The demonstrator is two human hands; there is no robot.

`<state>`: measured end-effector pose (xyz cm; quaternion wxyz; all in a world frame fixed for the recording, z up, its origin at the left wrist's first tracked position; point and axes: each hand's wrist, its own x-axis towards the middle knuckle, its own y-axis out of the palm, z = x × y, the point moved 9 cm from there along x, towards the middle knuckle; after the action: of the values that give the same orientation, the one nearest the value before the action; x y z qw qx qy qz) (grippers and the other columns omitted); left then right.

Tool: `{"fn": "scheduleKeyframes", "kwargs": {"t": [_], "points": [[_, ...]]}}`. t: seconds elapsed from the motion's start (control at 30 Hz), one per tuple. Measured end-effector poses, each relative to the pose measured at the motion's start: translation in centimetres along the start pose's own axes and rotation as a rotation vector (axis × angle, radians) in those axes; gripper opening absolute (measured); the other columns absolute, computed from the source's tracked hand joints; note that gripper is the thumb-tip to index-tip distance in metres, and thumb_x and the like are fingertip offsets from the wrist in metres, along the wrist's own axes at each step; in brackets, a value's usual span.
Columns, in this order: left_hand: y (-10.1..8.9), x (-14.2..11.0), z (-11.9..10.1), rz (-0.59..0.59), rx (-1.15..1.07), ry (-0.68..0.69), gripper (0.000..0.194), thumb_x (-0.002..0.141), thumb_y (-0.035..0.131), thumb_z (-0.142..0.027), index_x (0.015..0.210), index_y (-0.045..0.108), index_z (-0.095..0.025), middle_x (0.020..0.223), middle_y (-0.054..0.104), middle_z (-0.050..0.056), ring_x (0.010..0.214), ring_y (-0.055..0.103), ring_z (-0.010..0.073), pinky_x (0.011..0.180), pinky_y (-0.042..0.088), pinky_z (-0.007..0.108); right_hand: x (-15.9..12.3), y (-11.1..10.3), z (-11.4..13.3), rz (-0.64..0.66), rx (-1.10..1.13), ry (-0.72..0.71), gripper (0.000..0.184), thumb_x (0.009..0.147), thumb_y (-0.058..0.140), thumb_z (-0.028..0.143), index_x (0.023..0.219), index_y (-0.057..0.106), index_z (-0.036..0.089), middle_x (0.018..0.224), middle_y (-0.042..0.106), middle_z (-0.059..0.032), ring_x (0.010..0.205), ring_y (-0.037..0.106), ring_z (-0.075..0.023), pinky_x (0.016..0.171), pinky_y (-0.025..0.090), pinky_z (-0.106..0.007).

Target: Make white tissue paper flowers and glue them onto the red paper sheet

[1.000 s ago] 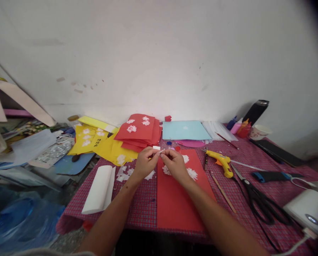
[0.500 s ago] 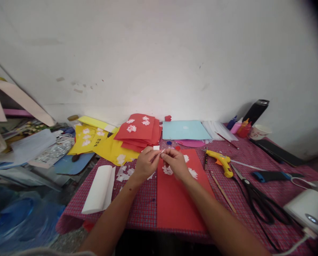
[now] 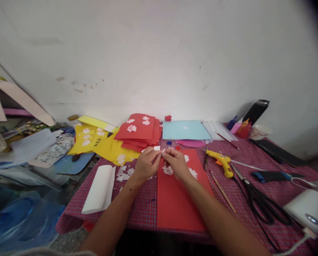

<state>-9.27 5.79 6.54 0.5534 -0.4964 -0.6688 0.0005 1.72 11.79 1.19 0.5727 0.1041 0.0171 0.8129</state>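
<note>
My left hand [image 3: 147, 164] and my right hand [image 3: 175, 163] meet fingertip to fingertip above the red sheet's upper left edge. Pinched between them is a small piece of white paper [image 3: 163, 151], mostly covered by the fingers. Under the right hand lies the red sheet [image 3: 181, 209], with white paper flowers [image 3: 193, 173] on its upper part. Loose white paper scraps [image 3: 124, 175] are scattered on the cloth left of the hands. Just beyond the left fingers shows a white paper square [image 3: 157, 148].
A white paper roll [image 3: 98, 190] lies left. Red sheets [image 3: 136, 128], yellow sheets [image 3: 113, 149] and a light blue sheet [image 3: 184, 130] are behind. Rightward are a yellow glue gun [image 3: 219, 160], a wooden stick [image 3: 223, 193], black scissors [image 3: 262, 201], paint bottles [image 3: 236, 126] and a white device [image 3: 309, 209].
The fingers have shifted slightly against each other around the white paper piece. Both arms and the things on the table stay nearly where they were.
</note>
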Motion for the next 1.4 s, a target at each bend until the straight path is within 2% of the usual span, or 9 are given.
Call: {"fn": "scheduleKeyframes", "kwargs": {"t": [0.23,0.53,0.93,1.13,1.4], "points": [[0.1,0.1,0.5,0.017,-0.077,-0.040,0.029,0.085,0.052,-0.009,0.106,0.069,-0.020,0.091,0.066,0.006,0.087,0.060,0.0174,0.078,0.048,0.030,0.1,-0.2,-0.2,-0.012,0.019,-0.010,0.018,0.075,0.068,0.034,0.072,0.060,0.018,0.052,0.050,0.0064,0.043,0.043,-0.0089,0.042,0.031,-0.021],[0.1,0.5,1.0,0.025,-0.149,-0.137,0.018,0.089,0.054,-0.017,0.096,0.071,-0.019,0.089,0.069,0.006,0.085,0.062,0.0168,0.078,0.047,0.030,0.2,-0.3,-0.2,-0.035,-0.034,-0.028,0.020,0.076,0.067,0.036,0.070,0.059,0.019,0.051,0.050,0.0067,0.044,0.043,-0.0090,0.043,0.032,-0.022],[0.1,0.4,1.9,0.008,-0.215,-0.213,0.014,0.087,0.056,-0.019,0.088,0.071,-0.019,0.085,0.068,0.004,0.082,0.062,0.0161,0.075,0.047,0.029,0.0,0.1,0.8,-0.006,-0.048,-0.076,0.018,0.075,0.068,0.033,0.070,0.058,0.019,0.056,0.049,0.0059,0.048,0.043,-0.0095,0.046,0.033,-0.022],[0.2,0.2,2.4,-0.002,-0.219,-0.245,0.011,0.084,0.058,-0.018,0.084,0.069,-0.019,0.080,0.065,0.002,0.075,0.059,0.0141,0.069,0.045,0.026,-0.1,0.3,0.9,0.004,-0.076,-0.086,0.016,0.076,0.066,0.032,0.071,0.057,0.019,0.055,0.048,0.0063,0.048,0.041,-0.0094,0.046,0.032,-0.022],[0.6,-0.3,3.5,0.003,-0.261,-0.345,0.008,0.083,0.060,-0.024,0.079,0.065,-0.018,0.072,0.062,-0.001,0.067,0.055,0.0121,0.060,0.042,0.022,-0.1,0.0,1.3,-0.030,-0.150,-0.119,0.019,0.076,0.065,0.037,0.073,0.065,0.018,0.057,0.052,0.0043,0.050,0.043,-0.0106,0.048,0.035,-0.023]]}}
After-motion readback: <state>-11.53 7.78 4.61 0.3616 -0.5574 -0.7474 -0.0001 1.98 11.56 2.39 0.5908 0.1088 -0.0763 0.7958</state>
